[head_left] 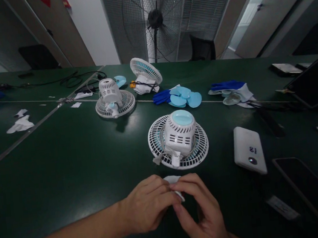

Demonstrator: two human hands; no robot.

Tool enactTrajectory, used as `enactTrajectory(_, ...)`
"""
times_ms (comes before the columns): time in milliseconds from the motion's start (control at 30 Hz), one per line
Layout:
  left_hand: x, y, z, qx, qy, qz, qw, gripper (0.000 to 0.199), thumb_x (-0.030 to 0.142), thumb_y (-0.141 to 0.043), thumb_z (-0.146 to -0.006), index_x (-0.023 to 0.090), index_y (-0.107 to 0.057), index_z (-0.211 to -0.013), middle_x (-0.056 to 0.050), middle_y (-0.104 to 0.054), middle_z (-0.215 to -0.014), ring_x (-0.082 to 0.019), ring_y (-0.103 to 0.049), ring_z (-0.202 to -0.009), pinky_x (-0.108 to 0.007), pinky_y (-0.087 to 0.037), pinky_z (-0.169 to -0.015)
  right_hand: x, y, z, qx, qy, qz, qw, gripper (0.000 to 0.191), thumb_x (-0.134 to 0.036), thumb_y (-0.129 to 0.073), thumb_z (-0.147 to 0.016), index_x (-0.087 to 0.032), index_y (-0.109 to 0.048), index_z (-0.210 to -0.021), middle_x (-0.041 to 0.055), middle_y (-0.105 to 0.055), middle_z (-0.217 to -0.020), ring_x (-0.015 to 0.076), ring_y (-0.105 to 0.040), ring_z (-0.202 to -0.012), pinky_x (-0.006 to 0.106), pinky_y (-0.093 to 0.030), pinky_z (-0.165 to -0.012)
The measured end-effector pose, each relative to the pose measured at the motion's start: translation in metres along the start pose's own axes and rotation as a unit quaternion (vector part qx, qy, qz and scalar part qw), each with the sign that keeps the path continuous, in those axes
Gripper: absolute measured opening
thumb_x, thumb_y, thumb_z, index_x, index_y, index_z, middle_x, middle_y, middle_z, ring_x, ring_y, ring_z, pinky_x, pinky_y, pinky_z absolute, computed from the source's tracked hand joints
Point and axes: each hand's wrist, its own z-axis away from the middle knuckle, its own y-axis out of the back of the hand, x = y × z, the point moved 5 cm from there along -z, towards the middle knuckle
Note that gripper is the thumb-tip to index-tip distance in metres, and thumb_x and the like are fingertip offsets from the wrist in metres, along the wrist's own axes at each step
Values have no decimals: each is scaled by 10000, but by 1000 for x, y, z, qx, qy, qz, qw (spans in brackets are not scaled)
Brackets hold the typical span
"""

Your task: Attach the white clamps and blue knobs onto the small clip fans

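Observation:
My left hand (153, 201) and my right hand (201, 209) meet low in the middle, just above the green table (76, 173). Between their fingertips is a small white piece (172, 179), largely covered by the fingers; whether it is paper or plastic I cannot make out. Both hands are closed on it, thumbs and fingers pinching. Right beyond them a small white fan (177, 134) lies face down on its grille, its pale-blue round base cap turned up. A crumpled white scrap (158, 159) sits by the near left edge of that grille.
Farther back are a second face-down fan (110, 95), a tilted fan (145, 75), light-blue blades (185, 96) and blue gloves (226, 85). On the right lie a white power bank (249, 149) and a dark phone (311, 190). White scraps (20, 125) lie left.

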Motion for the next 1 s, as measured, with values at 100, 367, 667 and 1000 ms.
enactTrajectory(100,-2,4,-3,52,32,14,998,510,22,-481,-873,177,-388,-1350,-115,-687,-1049,-209,-645,-892,-354,-534,-783,9,8,0,69,-45,-2,997,215,-191,-577,-955,-260,-606,-1156,28,-607,-1008,171,-608,-900,286,-528,-761)
enactTrajectory(367,-14,-19,-2,-139,117,-119,976,344,161,-541,-915,174,-496,-1256,-115,-617,-1153,-242,-609,-943,-385,-562,-798,37,27,-3,282,-186,-11,941,217,-382,-503,-1028,-239,-592,-1165,41,-618,-1061,197,-582,-960,333,-464,-829)
enactTrajectory(667,-12,-7,0,-57,107,-10,993,287,100,-449,-941,195,-498,-1207,-119,-543,-1257,-150,-615,-818,-282,-573,-710,31,26,-3,240,-162,14,957,236,-395,-528,-1014,-247,-601,-1182,59,-641,-1129,225,-600,-1064,378,-494,-892)
enactTrajectory(1000,-16,13,-2,104,137,54,984,442,90,-579,-835,165,-550,-1270,-153,-485,-1304,-262,-576,-1152,-404,-566,-955,27,22,-6,195,-130,10,972,221,-329,-499,-1029,-272,-584,-1225,35,-621,-1195,203,-574,-1149,379,-456,-1016)
